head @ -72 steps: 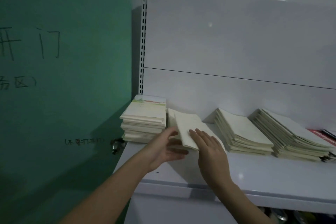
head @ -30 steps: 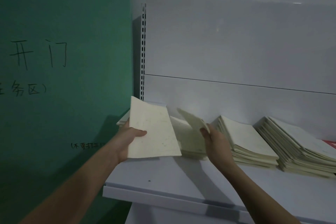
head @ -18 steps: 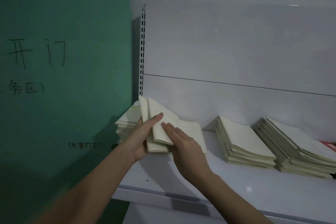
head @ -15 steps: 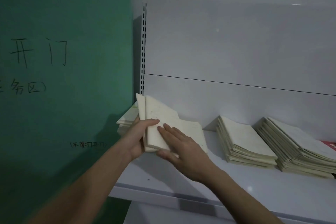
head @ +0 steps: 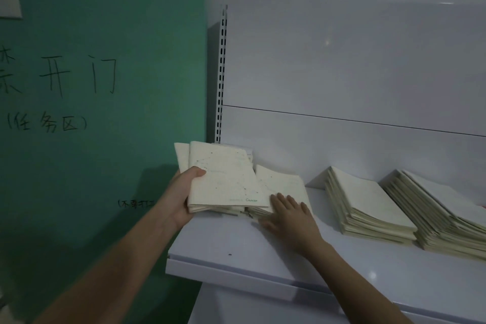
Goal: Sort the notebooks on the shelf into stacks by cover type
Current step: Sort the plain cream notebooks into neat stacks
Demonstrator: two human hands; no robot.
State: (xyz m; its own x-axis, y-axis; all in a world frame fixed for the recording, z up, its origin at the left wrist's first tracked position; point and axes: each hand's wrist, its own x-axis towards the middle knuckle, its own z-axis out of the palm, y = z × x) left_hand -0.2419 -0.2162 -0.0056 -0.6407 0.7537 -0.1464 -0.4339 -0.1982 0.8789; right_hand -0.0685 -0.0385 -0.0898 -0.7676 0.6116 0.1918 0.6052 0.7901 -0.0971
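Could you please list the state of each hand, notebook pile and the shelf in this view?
left hand: grips a fanned bundle of notebooks, thumb on top.
held notebooks: tilted up, constellation cover showing.
right hand: fingers straight, resting flat on the low pile.
low pile: lying on the shelf, partly under the held notebooks.
middle stack: untouched, slightly fanned.
right stack: untouched, fanned, cut off by the frame.
shelf: bears all piles.

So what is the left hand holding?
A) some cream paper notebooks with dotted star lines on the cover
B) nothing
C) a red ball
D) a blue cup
A: the left hand grips the cream paper notebooks, thumb on the dotted star-line cover.
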